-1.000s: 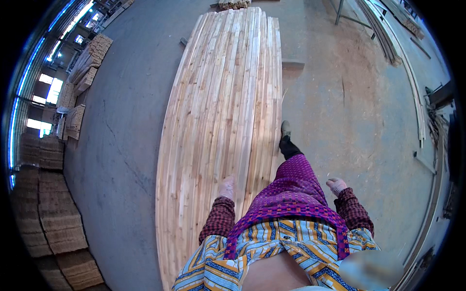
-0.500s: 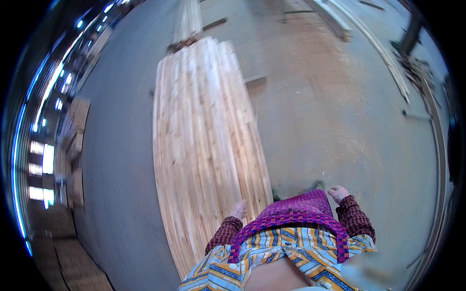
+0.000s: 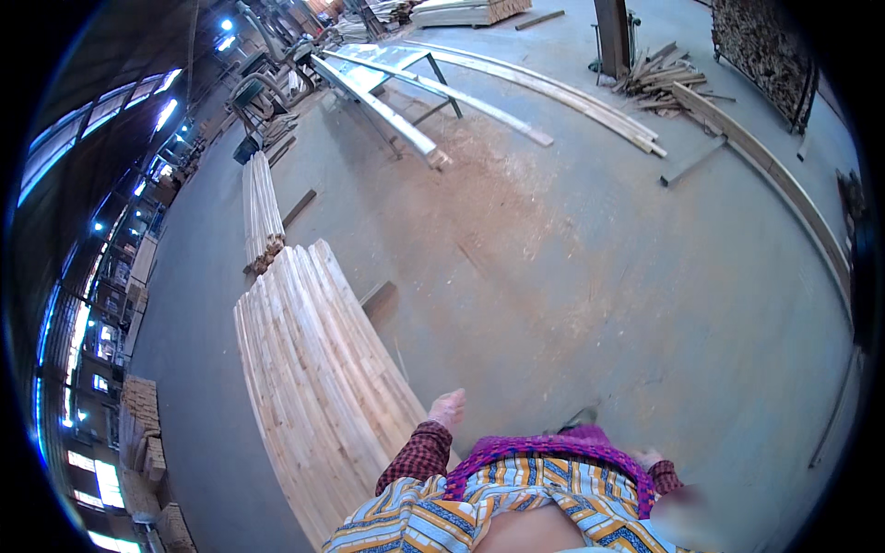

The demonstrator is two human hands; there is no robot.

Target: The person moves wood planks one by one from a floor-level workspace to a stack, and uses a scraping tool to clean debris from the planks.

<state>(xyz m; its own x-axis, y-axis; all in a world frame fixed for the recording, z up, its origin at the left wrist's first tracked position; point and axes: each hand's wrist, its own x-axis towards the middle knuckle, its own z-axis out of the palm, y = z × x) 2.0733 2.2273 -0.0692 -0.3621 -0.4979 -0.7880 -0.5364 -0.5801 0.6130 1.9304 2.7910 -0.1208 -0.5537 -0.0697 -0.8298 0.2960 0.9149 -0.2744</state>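
My left hand (image 3: 448, 407) hangs just off the right edge of a stack of long pale wooden boards (image 3: 318, 369), its fingers curled in and nothing visible in them. The boards lie side by side, low over the floor, and run away from me to the far left. At my right side, my right hand (image 3: 648, 458) shows only in part next to the purple apron (image 3: 590, 447). Its fingers are too blurred to make out, and no object shows in it. Both forearms are in dark red checked sleeves.
Behind the stack lies a narrower bundle of boards (image 3: 262, 203), with a short wooden bearer (image 3: 376, 300) jutting out. Farther off stands a metal-legged bench (image 3: 369, 74) bearing long timbers. Scrap wood (image 3: 662, 81) lies by a post (image 3: 612, 37); a long beam (image 3: 784, 180) curves along the right.
My view has swung up and to the right, bringing the bench and scrap wood into sight. My left hand has moved from over the boards to beyond their right edge; my right hand has dropped back.
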